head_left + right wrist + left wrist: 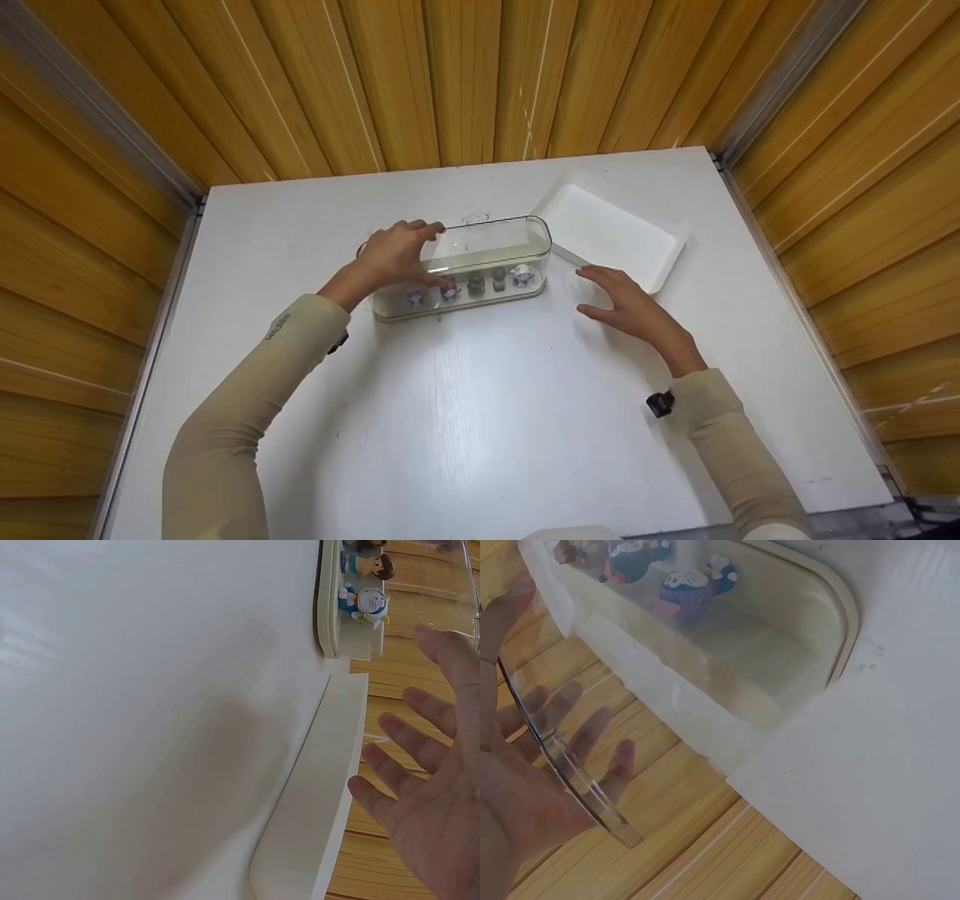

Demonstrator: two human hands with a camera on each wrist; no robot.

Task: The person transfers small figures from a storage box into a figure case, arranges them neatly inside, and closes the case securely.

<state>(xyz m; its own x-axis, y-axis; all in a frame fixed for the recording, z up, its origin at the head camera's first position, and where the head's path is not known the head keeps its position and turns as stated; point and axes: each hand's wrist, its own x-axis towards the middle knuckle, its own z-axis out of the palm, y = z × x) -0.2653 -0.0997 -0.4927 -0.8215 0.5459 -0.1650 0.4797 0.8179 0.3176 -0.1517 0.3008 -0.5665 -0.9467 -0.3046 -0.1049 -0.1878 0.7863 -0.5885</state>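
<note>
My left hand (394,256) grips a long clear plastic cover (538,241), thumb on the near side and fingers at the far side. In the left wrist view the cover's edge (574,776) crosses the palm, and the cover is held apart from a cream base (844,615). Several small figurines stand in a row on that base, among them a blue-and-white cat figurine (369,604) at the right end and a brown-haired figurine (369,567) beside it. My right hand (628,306) hovers with spread fingers right of the base, holding nothing.
A shallow white tray (619,225) lies at an angle at the back right, close to the base's right end and my right hand. Everything sits on a white table (465,420) enclosed by wood-patterned walls (457,82).
</note>
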